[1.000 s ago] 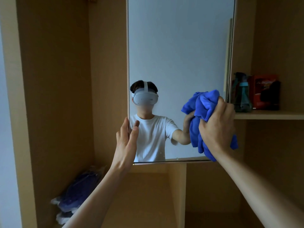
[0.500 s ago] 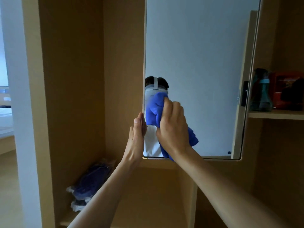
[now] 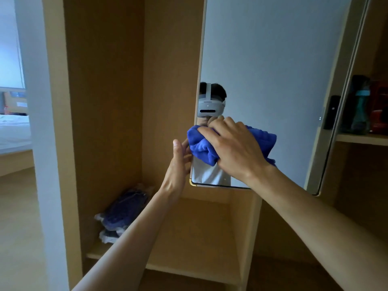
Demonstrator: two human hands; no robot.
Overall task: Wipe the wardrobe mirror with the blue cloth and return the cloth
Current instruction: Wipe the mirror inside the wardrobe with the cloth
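The right hand (image 3: pixel 235 148) has its grip clenched round the bunched blue cloth (image 3: pixel 201 147), pressing it on the wardrobe mirror (image 3: pixel 273 70) low by its left edge. The left hand (image 3: pixel 178 162), grip released, steadies that edge with straight fingers, just beside the cloth. The tall glass lies mostly up and right of the cloth, probably where the next sweep goes.

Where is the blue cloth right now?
Head view, centre: the blue cloth is bunched under the right hand, pressed to the mirror near its lower left corner, just right of the left hand at the mirror's edge.
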